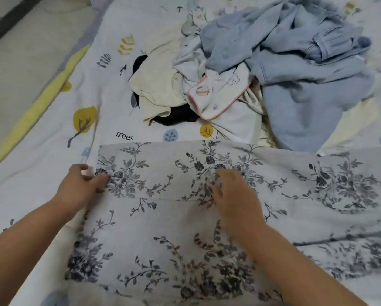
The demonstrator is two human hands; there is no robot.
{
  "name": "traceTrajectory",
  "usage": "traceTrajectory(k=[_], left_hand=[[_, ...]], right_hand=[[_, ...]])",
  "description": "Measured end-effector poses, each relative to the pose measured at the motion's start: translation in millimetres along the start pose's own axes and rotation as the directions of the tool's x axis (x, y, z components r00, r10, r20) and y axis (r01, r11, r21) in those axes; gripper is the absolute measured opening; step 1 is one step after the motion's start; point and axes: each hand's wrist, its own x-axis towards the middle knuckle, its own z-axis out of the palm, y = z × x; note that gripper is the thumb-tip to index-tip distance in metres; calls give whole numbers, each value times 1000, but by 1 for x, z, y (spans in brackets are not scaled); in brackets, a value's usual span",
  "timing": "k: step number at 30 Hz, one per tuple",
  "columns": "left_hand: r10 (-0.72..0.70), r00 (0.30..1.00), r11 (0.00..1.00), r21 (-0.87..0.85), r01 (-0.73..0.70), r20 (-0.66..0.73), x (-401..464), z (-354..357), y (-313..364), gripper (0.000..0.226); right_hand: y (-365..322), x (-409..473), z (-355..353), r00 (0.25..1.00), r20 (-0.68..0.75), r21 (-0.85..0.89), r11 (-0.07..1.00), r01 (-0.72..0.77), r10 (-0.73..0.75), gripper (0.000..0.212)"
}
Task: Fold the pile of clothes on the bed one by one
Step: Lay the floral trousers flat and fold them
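A person folds laundry on a bed (52, 164) covered with a tree-print sheet, working on a grey floral cloth (163, 217) spread flat across the bed's near edge, directly under both forearms. The cloth's long axis runs left to right; its right end continues out of view, while its left end shows a squared, already doubled panel whose far edge lies parallel to the near edge of the bed.

The left hand (81, 184) sits at that left end, its grip narrow, thumb and fingers pinching the cloth's short edge. The right hand (235, 195) lies on top, near the middle of the visible cloth; it is blurred, the fingers appear spread and flat against the fabric, holding nothing.

Judging by this layout, the next fold would likely carry the left end rightward along the long axis, and the left hand, already on that edge, is the nearer one to do it while the right pins the crease.

The unfolded pile of clothes (262, 69) waits toward the bed's far side, well apart from both hands: pale blue garments (295, 58) on the right, cream (158, 85) and black (176, 115) pieces on the left, a pink-trimmed white item (218, 93) between.
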Motion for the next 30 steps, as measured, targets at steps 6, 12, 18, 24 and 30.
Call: traceTrajectory(k=[6, 12, 18, 24, 30], left_hand=[[225, 958, 971, 117, -207, -175, 23, 26, 16, 42], [249, 875, 964, 15, -267, -414, 51, 8, 26, 32], [468, 807, 874, 326, -361, -360, 54, 30, 53, 47], [656, 643, 381, 563, -734, 395, -7, 99, 28, 65], [482, 738, 353, 667, -657, 472, -20, 120, 40, 63]], right_hand=[[59, 91, -22, 987, -52, -413, 897, -160, 152, 45], [57, 138, -39, 886, -424, -61, 970, -236, 189, 17], [34, 122, -5, 948, -270, 43, 986, -164, 169, 59], [29, 53, 60, 996, 65, -187, 981, -42, 55, 61], [37, 45, 33, 974, 224, -176, 982, 70, -29, 51]])
